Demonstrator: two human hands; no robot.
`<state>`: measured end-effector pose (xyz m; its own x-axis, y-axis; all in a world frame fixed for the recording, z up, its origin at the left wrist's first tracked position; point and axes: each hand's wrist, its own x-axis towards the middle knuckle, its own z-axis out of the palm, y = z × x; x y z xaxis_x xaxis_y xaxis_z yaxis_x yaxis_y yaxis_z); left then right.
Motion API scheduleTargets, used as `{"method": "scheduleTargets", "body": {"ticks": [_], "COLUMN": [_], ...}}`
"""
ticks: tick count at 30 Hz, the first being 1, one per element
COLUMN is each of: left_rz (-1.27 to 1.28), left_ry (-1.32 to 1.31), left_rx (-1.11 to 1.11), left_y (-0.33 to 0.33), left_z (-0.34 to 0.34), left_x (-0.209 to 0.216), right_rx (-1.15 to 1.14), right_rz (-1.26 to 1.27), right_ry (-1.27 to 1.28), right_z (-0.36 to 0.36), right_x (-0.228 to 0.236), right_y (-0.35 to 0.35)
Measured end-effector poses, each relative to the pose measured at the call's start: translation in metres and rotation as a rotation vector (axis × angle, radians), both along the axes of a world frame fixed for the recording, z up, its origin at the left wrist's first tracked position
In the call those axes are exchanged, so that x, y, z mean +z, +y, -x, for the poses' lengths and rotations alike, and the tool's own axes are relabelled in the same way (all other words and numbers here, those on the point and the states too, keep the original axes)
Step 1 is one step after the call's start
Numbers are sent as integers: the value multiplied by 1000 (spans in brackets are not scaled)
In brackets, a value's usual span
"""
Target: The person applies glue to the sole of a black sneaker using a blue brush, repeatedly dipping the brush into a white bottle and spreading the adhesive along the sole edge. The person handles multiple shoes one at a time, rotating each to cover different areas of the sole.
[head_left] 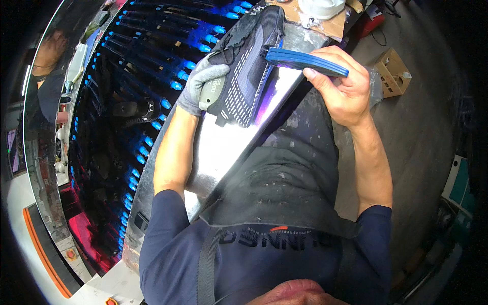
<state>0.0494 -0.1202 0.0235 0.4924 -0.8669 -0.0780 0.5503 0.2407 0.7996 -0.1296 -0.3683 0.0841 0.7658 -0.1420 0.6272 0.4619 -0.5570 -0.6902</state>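
Note:
A dark grey and black shoe upper (pixel 246 79) with pale dashes and laces is held on its side above the bench. At its collar shows a grey-green shoe last (pixel 212 92). My left hand (pixel 203 79), in a grey glove, is closed around the last and the collar. Between the bare fingers and thumb of my right hand (pixel 343 89) is a brush with a blue handle (pixel 305 60). Its dark bristle end meets the shoe's lower edge near the forefoot. Whatever the bristles carry is too small to make out.
A roller conveyor (pixel 168 46) with blue-tipped ends runs along my left, with another dark shoe (pixel 134 109) on it. Bright light falls on the metal bench top (pixel 218 147). A white container (pixel 321 7) stands on cardboard at the far end. On the floor at right sits a cardboard box (pixel 392 73).

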Motion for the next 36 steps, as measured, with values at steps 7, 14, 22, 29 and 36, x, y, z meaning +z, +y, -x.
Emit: {"method": "scheduleTargets", "body": {"ticks": [7, 14, 22, 29, 36], "left_rz": [49, 91, 271, 345, 351], "left_ry": [22, 31, 384, 669, 617], "left_rx": [-54, -56, -36, -74, -65], "left_y": [-3, -4, -10, -13, -24], "left_z": [-3, -2, 4, 0, 19], "left_x": [-4, -1, 1, 0, 38], "right_rx": [128, 250, 234, 147, 94], "right_rz": [159, 267, -753, -715, -496], "right_ry": [-12, 4, 170, 69, 169], "right_z": [8, 12, -5, -3, 4], "right_x": [11, 24, -20, -26, 21], "right_y": [12, 15, -1, 24, -5]}}
